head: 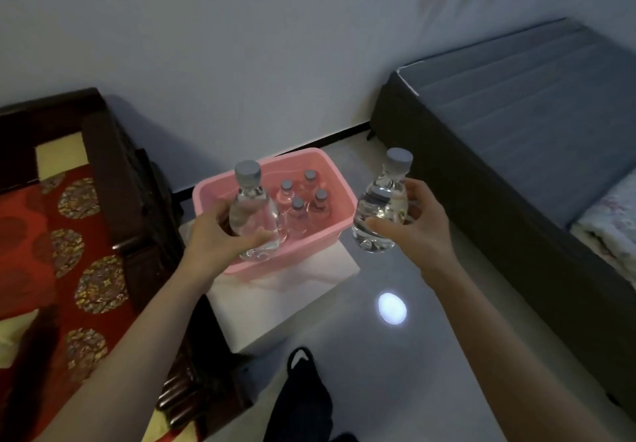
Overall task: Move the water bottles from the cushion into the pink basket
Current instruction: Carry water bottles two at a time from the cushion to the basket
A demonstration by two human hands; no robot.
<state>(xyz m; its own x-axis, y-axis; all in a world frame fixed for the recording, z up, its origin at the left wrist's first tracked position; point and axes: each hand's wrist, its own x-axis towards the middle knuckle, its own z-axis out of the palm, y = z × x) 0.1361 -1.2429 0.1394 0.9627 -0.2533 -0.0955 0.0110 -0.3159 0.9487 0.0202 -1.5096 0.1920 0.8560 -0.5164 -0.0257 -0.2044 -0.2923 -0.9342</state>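
Off to the left of the left hand (213, 235) sits the red patterned cushion (51, 235), with no bottles on the part I can see. That hand is wrapped round the belly of one water bottle (254, 218), hovering over the near edge of the pink basket (292, 156) on its white bench (268, 307). Between the hands, four more bottles (298, 206) stand upright inside. The right hand (413, 228) grips a second bottle (382, 200) just off the basket's right side. They look full, so probably hefty-ish, with thin, slick plastic. I'd grab mid-body, not the cap.
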